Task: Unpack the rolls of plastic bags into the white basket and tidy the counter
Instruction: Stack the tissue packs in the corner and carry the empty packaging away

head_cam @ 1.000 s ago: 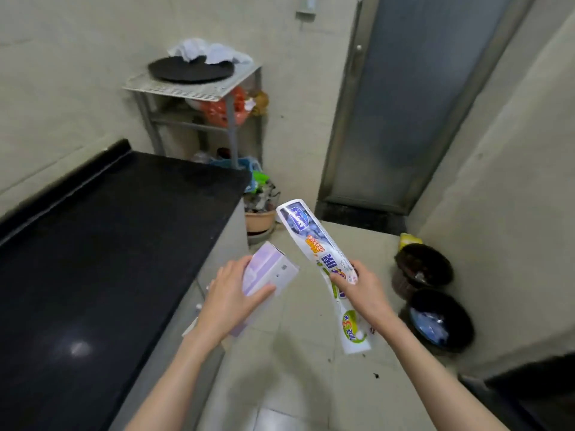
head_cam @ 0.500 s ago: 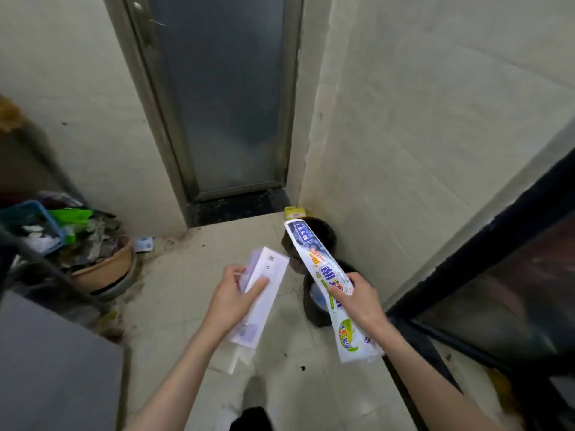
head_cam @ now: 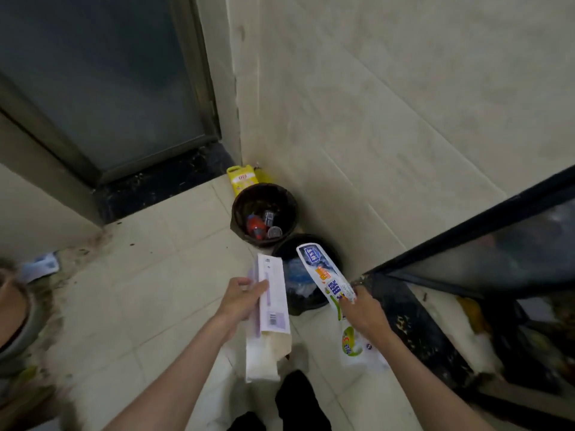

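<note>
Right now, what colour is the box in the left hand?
The box is white with pale purple panels and a barcode, held in the left hand; seen in the head view.

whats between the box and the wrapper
The near bin, dark, with a blue thing inside, shows between the box and the wrapper in the head view.

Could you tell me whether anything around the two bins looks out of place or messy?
Yes: dark specks and grime litter the floor tiles near the door threshold, and a yellow packet sits wedged in the corner behind the far bin.
</note>
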Available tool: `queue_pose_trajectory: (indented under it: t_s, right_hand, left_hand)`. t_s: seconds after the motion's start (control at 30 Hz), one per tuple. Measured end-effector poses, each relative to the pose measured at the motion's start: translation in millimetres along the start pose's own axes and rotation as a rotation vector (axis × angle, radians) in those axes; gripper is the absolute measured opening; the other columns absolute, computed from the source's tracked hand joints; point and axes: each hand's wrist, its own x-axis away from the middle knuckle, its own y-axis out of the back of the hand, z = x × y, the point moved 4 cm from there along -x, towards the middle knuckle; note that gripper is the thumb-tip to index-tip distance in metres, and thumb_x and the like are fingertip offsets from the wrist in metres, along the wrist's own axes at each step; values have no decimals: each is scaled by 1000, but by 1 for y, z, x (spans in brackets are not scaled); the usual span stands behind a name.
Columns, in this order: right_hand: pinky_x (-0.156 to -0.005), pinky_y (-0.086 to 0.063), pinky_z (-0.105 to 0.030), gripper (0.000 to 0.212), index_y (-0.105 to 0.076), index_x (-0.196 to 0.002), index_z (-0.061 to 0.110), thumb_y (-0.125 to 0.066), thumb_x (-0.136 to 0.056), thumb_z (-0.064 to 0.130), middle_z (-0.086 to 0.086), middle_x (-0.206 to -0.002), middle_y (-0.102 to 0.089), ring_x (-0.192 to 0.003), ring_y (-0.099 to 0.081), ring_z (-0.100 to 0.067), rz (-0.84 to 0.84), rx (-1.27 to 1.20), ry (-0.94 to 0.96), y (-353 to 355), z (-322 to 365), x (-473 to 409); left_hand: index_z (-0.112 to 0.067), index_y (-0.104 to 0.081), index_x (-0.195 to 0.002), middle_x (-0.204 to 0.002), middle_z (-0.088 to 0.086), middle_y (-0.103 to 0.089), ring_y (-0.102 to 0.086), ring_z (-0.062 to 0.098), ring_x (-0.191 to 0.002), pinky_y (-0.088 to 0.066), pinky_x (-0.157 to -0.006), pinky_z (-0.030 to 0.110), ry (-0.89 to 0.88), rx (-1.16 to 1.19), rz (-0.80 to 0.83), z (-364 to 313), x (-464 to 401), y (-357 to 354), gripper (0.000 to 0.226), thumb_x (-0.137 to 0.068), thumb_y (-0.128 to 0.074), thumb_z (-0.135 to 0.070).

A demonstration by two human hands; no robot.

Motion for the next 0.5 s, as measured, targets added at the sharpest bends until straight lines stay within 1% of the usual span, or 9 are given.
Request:
queue_pose_trajectory:
  t_s: [0.03,0.13,0.2,0.27,0.3,0.37,0.4,0.5]
  right_hand:
    - [-80,-44,-34,36,-49,-116,8,-53,-85,27,-19,-114,-63,-103,-60,-36,15,5,-30,-5,-4,-20]
    - [-81,-43,-34,40,-47,-118,8,-54,-86,31,-17,-115,-62,-104,-59,-34,87,20,-115,-27,-15,-80]
    - [-83,-46,-37,41,-47,-117,9,-55,-87,35,-14,-111,-62,-100,-60,-32,126,12,-165,-45,-23,-123]
    - [-82,-48,-37,41,-47,-116,8,-55,-86,36,-10,-102,-61,-96,-61,-30,152,20,-198,-64,-32,-167]
    - [-82,-49,-38,41,-47,-116,8,-55,-87,36,-11,-102,-61,-95,-62,-30,169,30,-208,-74,-37,-189]
    - [-84,-50,-40,42,-48,-114,6,-55,-87,37,-15,-108,-63,-97,-62,-31,199,40,-224,-95,-49,-229]
    - [-86,-50,-40,42,-47,-114,6,-55,-87,37,-17,-111,-63,-98,-62,-32,208,44,-234,-106,-55,-247]
    - [-89,-49,-42,48,-44,-117,7,-54,-86,43,-17,-116,-60,-102,-60,-34,237,69,-270,-135,-72,-290]
  left_hand:
    - [-12,-39,-118,-117,14,-59,-58,26,-96,-46,-74,34,21,-22,-1,3,-20,-8,46,-85,-61,-36]
    - [-16,-39,-110,-119,13,-56,-57,28,-102,-48,-92,40,67,-94,-29,12,-81,-31,42,-83,-63,-37]
    - [-18,-39,-107,-118,12,-55,-57,28,-104,-47,-96,45,87,-117,-31,21,-123,-46,41,-82,-63,-39]
    - [-19,-38,-108,-118,11,-55,-57,27,-103,-48,-95,45,121,-139,-29,35,-165,-63,42,-82,-63,-41]
    - [-19,-39,-109,-119,11,-55,-57,26,-102,-48,-94,42,135,-158,-31,42,-187,-72,44,-81,-63,-42]
    - [-17,-39,-114,-121,11,-55,-55,22,-97,-46,-85,33,147,-216,-26,57,-229,-90,47,-82,-61,-43]
    - [-17,-39,-116,-123,11,-55,-53,21,-95,-44,-81,30,150,-247,-20,64,-250,-100,48,-82,-61,-43]
    - [-15,-39,-118,-127,12,-53,-51,22,-95,-40,-78,29,154,-305,6,83,-305,-126,49,-84,-60,-42]
